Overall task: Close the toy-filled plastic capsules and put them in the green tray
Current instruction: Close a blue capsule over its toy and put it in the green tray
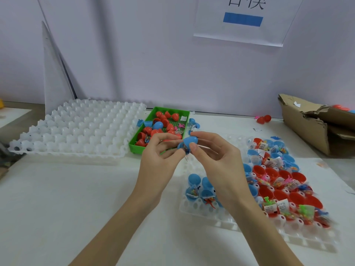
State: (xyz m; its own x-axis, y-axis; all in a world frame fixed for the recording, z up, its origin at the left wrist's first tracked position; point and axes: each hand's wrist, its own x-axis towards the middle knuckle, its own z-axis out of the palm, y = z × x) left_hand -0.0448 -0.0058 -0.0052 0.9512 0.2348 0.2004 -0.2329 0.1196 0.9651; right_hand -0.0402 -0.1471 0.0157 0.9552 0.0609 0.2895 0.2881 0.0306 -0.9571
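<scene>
**Two hands work a blue capsule above the table**

Two bare forearms rise from the bottom edge and meet mid-frame. The left hand (pixel 162 148) and the right hand (pixel 209 150) both have fingers curled round one blue capsule (pixel 189 141), pinching it between them; its two halves are not fully together, and a bit of its contents shows at the lower gap. The capsule is held in the air just in front of the near right corner of the green tray (pixel 138 145).

The green tray sits on the white table (pixel 67 198) and holds a loose heap of red capsules (pixel 163 120), some closed, some in open halves, plus one blue capsule among them and a few small toy packets. Two blue capsule halves (pixel 144 123) lie just outside its left wall.

Under and right of the right forearm lies a white holed rack (pixel 240 221). Its cups hold open blue capsule halves (pixel 194 179) and open red capsule halves (pixel 276 174), many stuffed with small bagged toys. The forearm hides part of this rack.

Left of the green tray, touching it, lies a large white dimpled tray (pixel 76 127). Far right stands a torn cardboard box (pixel 307 121), with a red capsule pair (pixel 264 119) on the table near it. A paper sheet with a blue bar (pixel 243 19) hangs on the wall behind.
</scene>
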